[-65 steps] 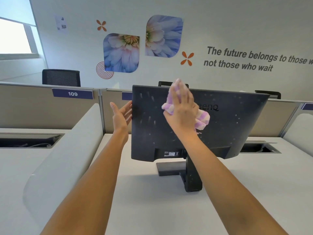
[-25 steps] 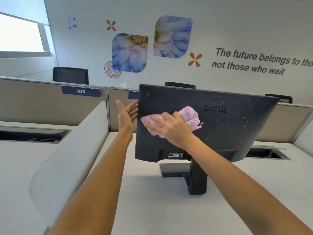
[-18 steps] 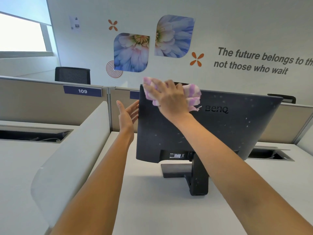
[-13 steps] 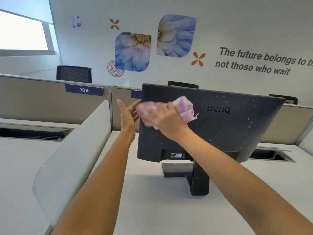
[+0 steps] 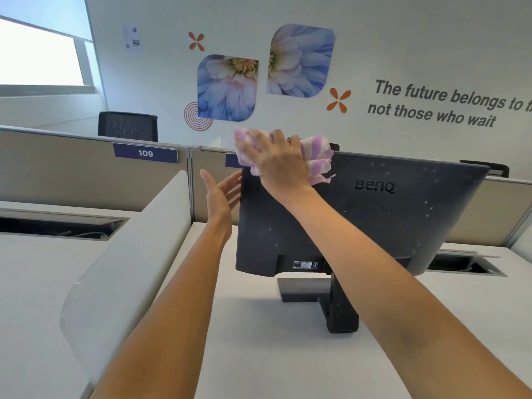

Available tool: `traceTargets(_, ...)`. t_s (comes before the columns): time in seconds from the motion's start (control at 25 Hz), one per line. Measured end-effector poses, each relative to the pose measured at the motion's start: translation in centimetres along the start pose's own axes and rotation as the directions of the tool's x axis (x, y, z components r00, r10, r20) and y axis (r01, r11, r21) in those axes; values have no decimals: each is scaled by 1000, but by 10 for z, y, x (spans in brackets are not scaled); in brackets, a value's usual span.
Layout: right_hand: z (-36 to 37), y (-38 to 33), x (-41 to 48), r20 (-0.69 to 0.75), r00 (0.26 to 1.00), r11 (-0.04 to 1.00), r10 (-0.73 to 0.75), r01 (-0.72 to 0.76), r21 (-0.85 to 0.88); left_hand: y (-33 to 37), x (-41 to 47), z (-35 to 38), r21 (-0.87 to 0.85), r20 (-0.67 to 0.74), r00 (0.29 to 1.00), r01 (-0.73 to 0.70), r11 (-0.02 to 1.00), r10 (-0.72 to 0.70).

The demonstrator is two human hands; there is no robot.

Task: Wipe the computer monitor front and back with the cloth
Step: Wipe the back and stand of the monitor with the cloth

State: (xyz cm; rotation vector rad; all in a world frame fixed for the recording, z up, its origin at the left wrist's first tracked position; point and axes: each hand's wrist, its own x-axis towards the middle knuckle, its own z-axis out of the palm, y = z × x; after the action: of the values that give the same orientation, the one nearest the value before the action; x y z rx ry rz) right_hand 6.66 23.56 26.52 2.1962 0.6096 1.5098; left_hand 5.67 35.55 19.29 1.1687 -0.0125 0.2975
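A black monitor (image 5: 388, 220) stands on the white desk with its back toward me; pale specks dot the right part of the back panel. My right hand (image 5: 276, 162) presses a pink and white striped cloth (image 5: 316, 156) flat against the top left corner of the back, over the upper edge. My left hand (image 5: 220, 194) has its fingers apart, with the fingertips touching the monitor's left edge. The screen side is hidden. The black stand (image 5: 331, 300) shows below my right forearm.
A white curved divider (image 5: 123, 269) rises on the left of the desk (image 5: 273, 355). Beige partitions (image 5: 72, 174) run behind, one labelled 109. Cable slots (image 5: 54, 228) open in the desktops on both sides. Black chair backs (image 5: 128, 126) show beyond the partitions.
My right hand with the cloth has swept from the upper left middle of the back panel up to its top left corner. My left hand has stayed at the left edge.
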Motion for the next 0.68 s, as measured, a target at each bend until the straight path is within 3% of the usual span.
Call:
traceTargets(0.2, 25, -28, -76, 19, 950, 945, -311, 311, -102, 3, 0, 1, -40, 24, 999, 44, 998, -43)
traceTargets(0.36, 29, -30, -129, 131, 864, 872, -485, 490, -7, 0, -1, 1, 22, 15, 1000, 5, 1000, -6)
traceTargets(0.44, 24, -18, -112, 82, 914, 917, -397, 398, -4, 0, -2, 2, 1, 29, 1000, 10, 1000, -10)
traceTargets(0.52, 15, 0, -78, -17, 983, 983, -184, 184, -20, 0, 0, 2, -28, 32, 999, 10, 1000, -9)
traceTargets(0.6, 9, 17, -49, -44, 999, 1000, 8, -8, 4, -2, 0, 1, -20, 29, 1000, 8, 1000, -8)
traceTargets(0.68, 9, 17, -44, -53, 994, 995, 94, -92, 26, -4, 0, -1, -9, 18, 1000, 6, 1000, -6)
